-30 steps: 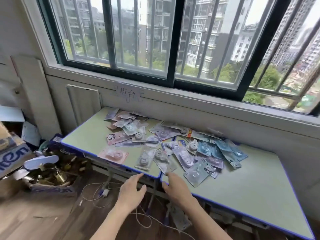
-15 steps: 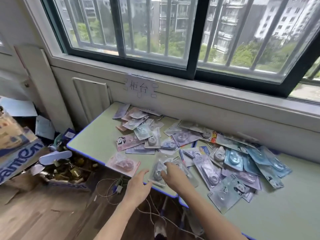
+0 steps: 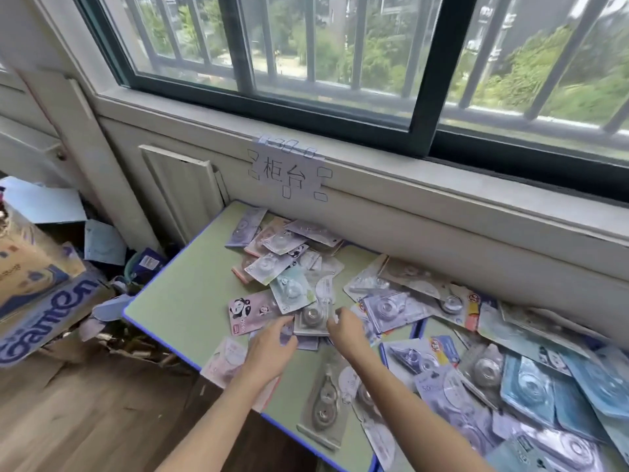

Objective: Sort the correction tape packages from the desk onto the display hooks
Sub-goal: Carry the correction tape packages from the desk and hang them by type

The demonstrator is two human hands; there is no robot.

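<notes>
My right hand [image 3: 343, 330] pinches a grey pack [image 3: 313, 318]; left hand [image 3: 272, 345], fingers loose, holds nothing. Overlapping packs may drag off the worktop [image 3: 177, 308].

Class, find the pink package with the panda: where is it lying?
In the head view, the pink panda package lies on the desk's left part, just beyond the left hand, under a pale green package.
</notes>
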